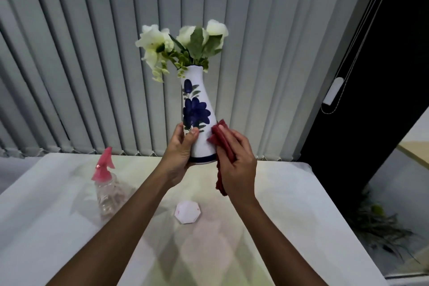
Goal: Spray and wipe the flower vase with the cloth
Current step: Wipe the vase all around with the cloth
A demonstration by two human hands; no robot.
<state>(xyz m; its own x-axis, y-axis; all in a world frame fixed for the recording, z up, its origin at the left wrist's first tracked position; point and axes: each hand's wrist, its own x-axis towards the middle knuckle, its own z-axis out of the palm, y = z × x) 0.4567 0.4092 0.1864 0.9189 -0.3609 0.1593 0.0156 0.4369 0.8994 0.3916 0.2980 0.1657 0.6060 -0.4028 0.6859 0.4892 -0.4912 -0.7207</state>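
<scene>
My right hand (pixel 236 160) presses the soft red cloth (pixel 222 144) to the vase (pixel 201 121), held off the table (pixel 267 204) by my left hand (pixel 180 153), fingers wrapped low. Glazed, slick, breakable, flower-heavy on top, I judge, so I'd grip near the base

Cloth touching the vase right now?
Touching. The head view shows the right hand pressing the red cloth against the vase lower right side, no gap visible.

An office, it seems — vertical blinds (pixel 116 53) behind a plain white table (pixel 46 227).
</scene>
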